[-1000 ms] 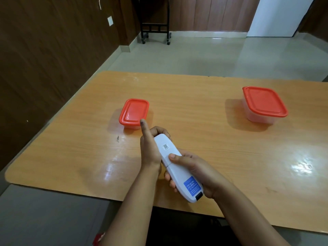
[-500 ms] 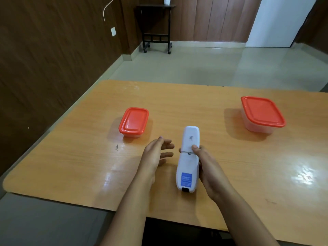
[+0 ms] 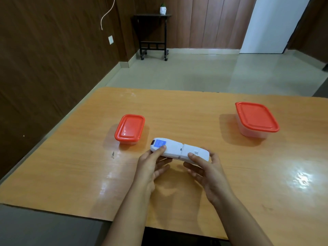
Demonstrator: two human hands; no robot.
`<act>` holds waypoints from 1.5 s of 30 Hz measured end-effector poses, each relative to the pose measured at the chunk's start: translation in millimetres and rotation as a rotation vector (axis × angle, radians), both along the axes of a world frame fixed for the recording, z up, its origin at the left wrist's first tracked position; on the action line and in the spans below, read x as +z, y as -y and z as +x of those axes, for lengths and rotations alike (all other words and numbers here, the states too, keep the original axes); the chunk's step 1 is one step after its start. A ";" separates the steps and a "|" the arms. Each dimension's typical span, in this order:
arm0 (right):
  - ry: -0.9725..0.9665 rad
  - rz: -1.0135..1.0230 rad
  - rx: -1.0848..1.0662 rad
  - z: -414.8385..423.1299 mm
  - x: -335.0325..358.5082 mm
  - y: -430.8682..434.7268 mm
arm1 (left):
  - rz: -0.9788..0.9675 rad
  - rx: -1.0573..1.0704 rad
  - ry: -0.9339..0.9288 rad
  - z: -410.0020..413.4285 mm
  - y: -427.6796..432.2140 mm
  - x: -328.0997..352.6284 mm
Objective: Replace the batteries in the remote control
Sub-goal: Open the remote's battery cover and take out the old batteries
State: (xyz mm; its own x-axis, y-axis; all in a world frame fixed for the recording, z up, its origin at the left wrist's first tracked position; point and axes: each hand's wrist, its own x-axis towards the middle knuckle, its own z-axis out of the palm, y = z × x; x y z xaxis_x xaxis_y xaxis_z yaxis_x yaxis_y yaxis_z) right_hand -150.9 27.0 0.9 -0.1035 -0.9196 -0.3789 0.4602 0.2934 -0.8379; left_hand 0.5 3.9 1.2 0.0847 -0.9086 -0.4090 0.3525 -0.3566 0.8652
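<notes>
Both hands hold the white remote (image 3: 179, 150) crosswise just above the table (image 3: 71, 174), back side up. The left hand (image 3: 150, 166) grips the end with the blue label, thumb on top and fingers curled beneath; the right hand (image 3: 205, 167) grips the other end the same way — thumb on the battery cover, which is shut. Two red-lidded boxes sit beyond — a small one (image 3: 129, 129) just left of the remote, a larger one (image 3: 256, 119) well off to the right.

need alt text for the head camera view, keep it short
Two hands hold a white remote control back-side up and crosswise over a wooden table, left hand at its blue-label end, right hand at the other. Two red-lidded containers sit beyond.
</notes>
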 end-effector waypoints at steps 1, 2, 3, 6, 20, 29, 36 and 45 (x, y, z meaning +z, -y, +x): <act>-0.095 -0.058 0.038 -1.1 0.4 -0.3 | -0.012 0.020 -0.020 0.6 1.0 -0.5; -0.181 -0.108 0.085 -0.7 0.2 -1.1 | -0.022 0.016 -0.042 -0.1 1.3 -1.6; -0.250 -0.148 0.124 0.8 -1.4 -2.2 | -0.030 -0.007 -0.069 -2.4 0.7 -1.9; -0.445 -0.253 0.167 8.4 -7.2 -6.3 | -0.029 -0.094 -0.163 -10.2 -0.1 -4.1; -1.373 -0.396 0.233 19.8 -6.7 -17.2 | -0.181 0.088 0.078 -11.9 -0.2 -9.2; -1.472 -0.104 -0.026 -51.0 -27.1 17.3 | -0.067 0.127 -0.140 11.0 3.9 -2.5; -1.647 0.032 -0.134 -66.5 -49.7 38.9 | -0.102 0.053 -0.055 5.3 0.7 0.4; -1.395 -0.439 -0.085 -23.5 -22.8 31.3 | -0.050 -0.089 -0.035 3.6 -2.3 6.9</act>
